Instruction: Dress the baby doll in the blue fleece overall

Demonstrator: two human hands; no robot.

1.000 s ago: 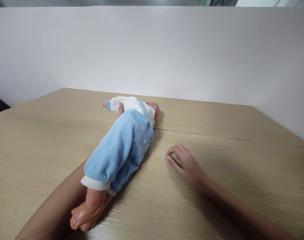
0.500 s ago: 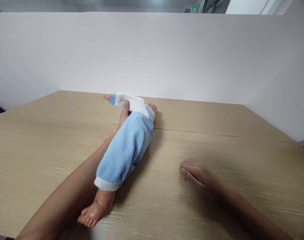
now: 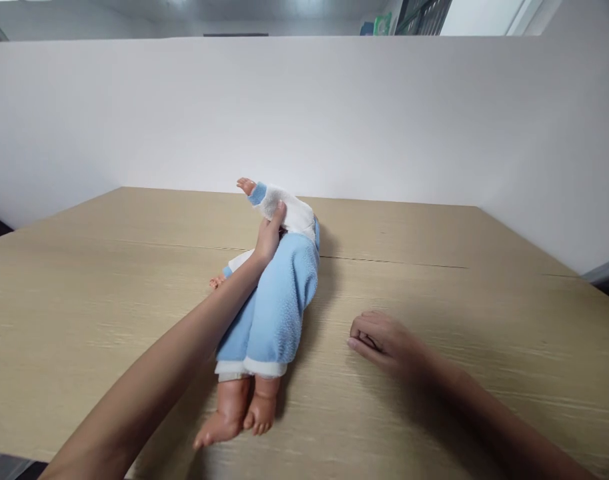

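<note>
A baby doll point(image 3: 287, 287) in a light blue and white fleece outfit lies on its side on the wooden table point(image 3: 414, 400), its bare feet toward me. My left hand point(image 3: 273, 230) is closed round the doll's upper body, with the thumb on the white top. One doll arm sticks up at the far left of the body, while the other lies beneath my forearm. The doll's head is hidden from view. To the right of the doll, my right hand point(image 3: 379, 339) rests low over the tabletop with its fingers curled in, apart from the doll; nothing shows in it.
A white partition point(image 3: 304, 113) rises along the table's far edge and continues on the right side. A thin seam runs across the tabletop. Beyond the partition, a green item point(image 3: 383, 25) shows in the room behind.
The doll has rolled in my left hand and shifted right, so both feet and its second arm now show, and its head no longer does. My right hand has moved slightly left.
</note>
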